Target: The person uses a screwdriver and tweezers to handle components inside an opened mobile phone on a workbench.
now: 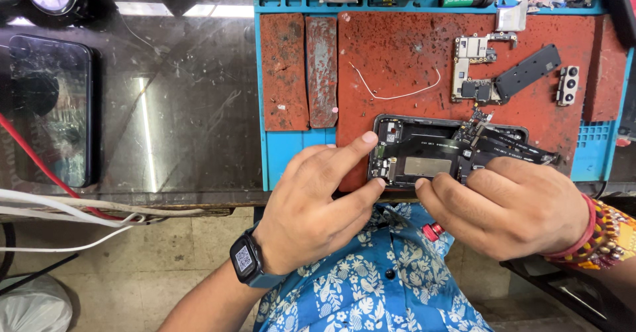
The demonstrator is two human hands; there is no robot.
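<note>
At the worktop's near edge, left hand (311, 206) and right hand (510, 206) pinch an opened phone (424, 153) on the red mat (397, 60). Beyond lie a white wire (397, 93), circuit board (474, 67) and camera module (568, 83); a cracked phone (50, 107) lies far left.

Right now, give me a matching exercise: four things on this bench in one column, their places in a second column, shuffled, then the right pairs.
Things:
1. opened black phone body
2. thin white wire
3. cracked dark phone
4. small black camera module

Places:
A. on the glass, far left
B. under both hands, at the mat's near edge
C. loose on the red mat's middle
D. toward the mat's right edge

Pairs: 1-B, 2-C, 3-A, 4-D. The left hand and right hand both touch the body.
</note>
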